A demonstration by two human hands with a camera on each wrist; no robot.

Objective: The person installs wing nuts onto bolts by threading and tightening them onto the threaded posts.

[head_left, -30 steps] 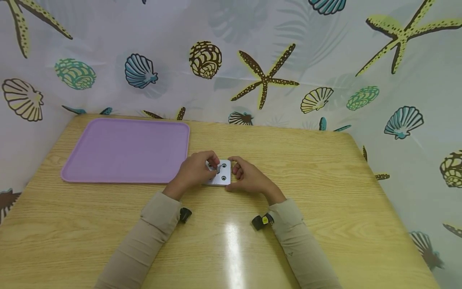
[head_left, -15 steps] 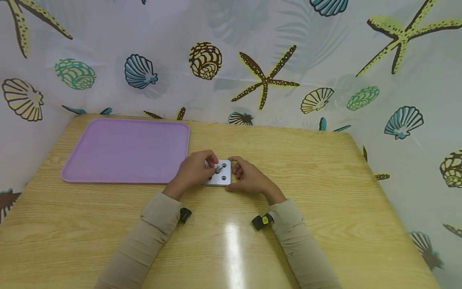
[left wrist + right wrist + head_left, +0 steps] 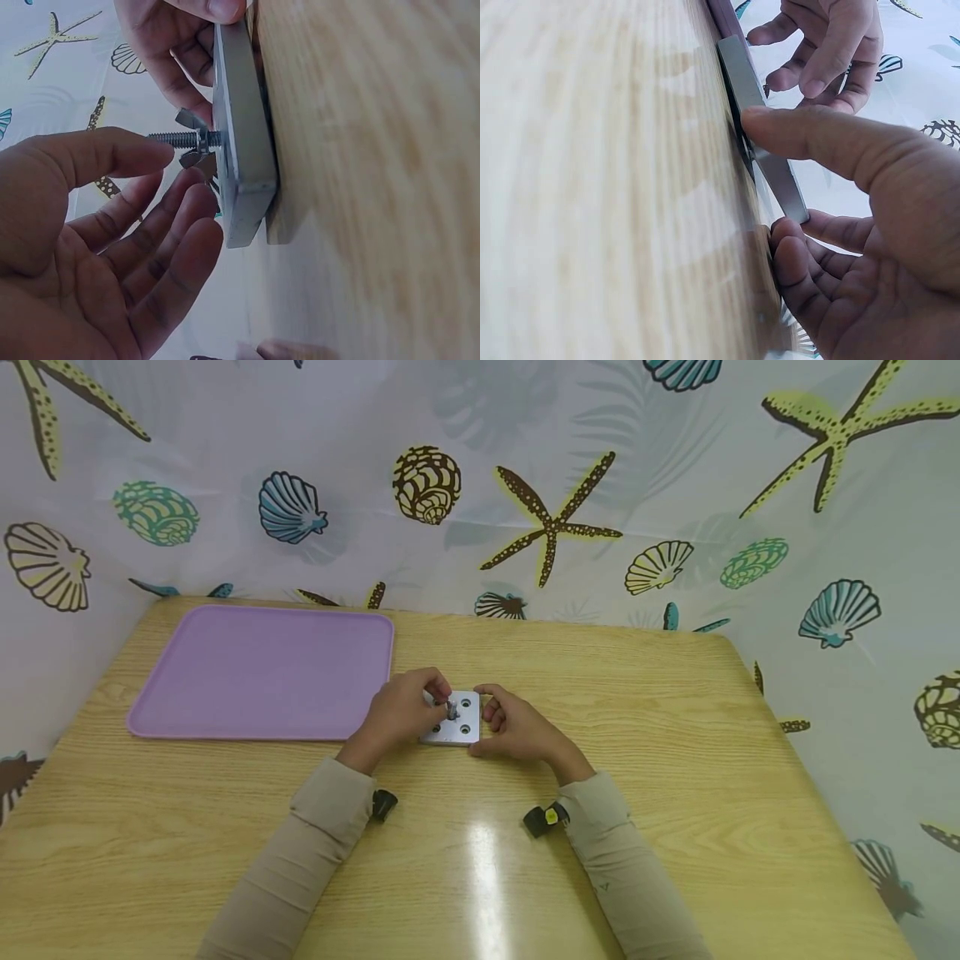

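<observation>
A square silver metal plate (image 3: 450,736) with holes near its corners lies flat, close over the table, in front of me. From its middle rises a threaded bolt (image 3: 171,139) carrying a wing nut (image 3: 201,142). My left hand (image 3: 402,713) is at the nut, the thumb overlapping the bolt's free end and the fingertips right at the lower wing in the left wrist view. With my right hand (image 3: 522,731) I grip the plate's right side, thumb on the near edge and index finger at the far edge. The plate's left edge is partly hidden behind my left hand.
A purple tray (image 3: 270,736) lies on the wooden table (image 3: 637,710) just left of the plate. Behind the table hangs a white curtain (image 3: 352,560) printed with shells and starfish. Black wrist cameras (image 3: 536,822) sit below both my hands.
The wings of the nut have turned on the bolt, and my left fingers have shifted slightly around it. My right hand and the plate have stayed in place.
</observation>
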